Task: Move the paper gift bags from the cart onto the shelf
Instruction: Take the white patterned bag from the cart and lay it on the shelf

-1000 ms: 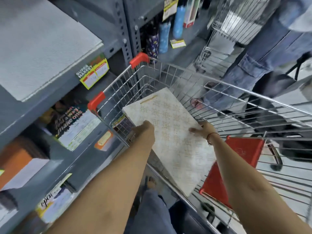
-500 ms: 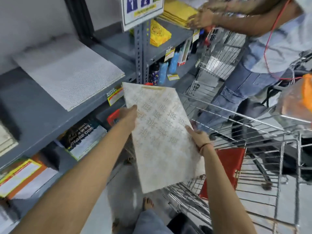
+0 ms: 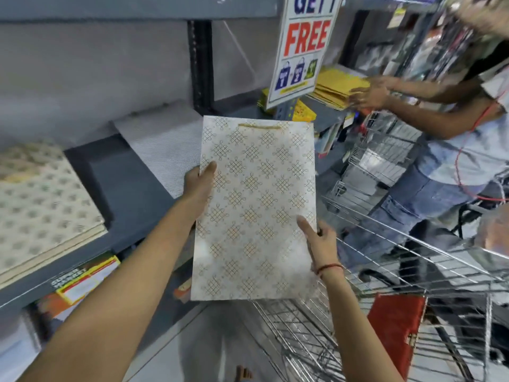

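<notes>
Flat gift bag (image 3: 254, 208), white with a gold knot pattern, held upright in the air above the cart (image 3: 358, 271), clear of its wire basket and not yet on the shelf (image 3: 129, 188). Left hand (image 3: 199, 186) grasps the bag's left edge, thumb across the front; right hand (image 3: 321, 239) pinches the right edge lower down. The staggered grip probably keeps the thin paper flat and steady. Handle end faces the shelf. A like-patterned stack (image 3: 41, 205) lies on the shelf to the left, a grey stack (image 3: 162, 144) farther along, with bare shelf between: likely landing spots. A second person (image 3: 413, 150) works beyond the cart.
</notes>
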Motion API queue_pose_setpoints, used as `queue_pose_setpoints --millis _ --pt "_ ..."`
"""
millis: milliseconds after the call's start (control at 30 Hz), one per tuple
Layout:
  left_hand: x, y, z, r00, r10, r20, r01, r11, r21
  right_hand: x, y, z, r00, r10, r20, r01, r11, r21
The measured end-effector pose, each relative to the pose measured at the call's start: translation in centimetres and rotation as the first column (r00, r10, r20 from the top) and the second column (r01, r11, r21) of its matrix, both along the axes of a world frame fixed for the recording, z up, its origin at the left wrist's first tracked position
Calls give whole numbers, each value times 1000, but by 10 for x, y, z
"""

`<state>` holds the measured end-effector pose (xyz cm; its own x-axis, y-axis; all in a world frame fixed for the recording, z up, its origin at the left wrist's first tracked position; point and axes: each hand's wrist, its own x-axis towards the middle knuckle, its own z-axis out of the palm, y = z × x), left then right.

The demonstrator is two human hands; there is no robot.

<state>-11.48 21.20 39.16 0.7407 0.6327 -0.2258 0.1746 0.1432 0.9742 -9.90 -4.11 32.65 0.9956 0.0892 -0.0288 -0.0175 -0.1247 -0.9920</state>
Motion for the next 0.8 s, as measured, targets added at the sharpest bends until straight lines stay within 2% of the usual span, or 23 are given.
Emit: queue_pose_setpoints --millis 100,200,333,433,567,633,700,800 --pt "-11 37 7 998 65 -4 -65 998 -16 3 10 -1 962 273 -26 -272 962 25" --pt "-21 71 11 985 167 -44 -168 986 -6 3 19 -13 850 509 -135 -508 860 43" --pt "-26 108 8 965 238 -112 -243 970 -26 8 41 -13 736 646 -203 -667 744 -50" --pt "-27 131 6 939 325 -117 -331 943 -35 21 65 -8 766 626 -148 -638 767 -61" --pt "-22 147 9 919 371 -136 -377 926 -20 59 102 4 890 448 -87 -450 893 -8" --pt "-17 143 3 925 332 -186 -316 942 110 87 124 9 919 393 -20 -394 919 -32" --pt "-12 132 -6 932 257 -257 -181 941 285 113 148 17 926 372 62 -368 927 -73" --pt "2 116 -15 947 158 -280 -38 920 391 154 179 28 924 359 129 -345 931 -119"
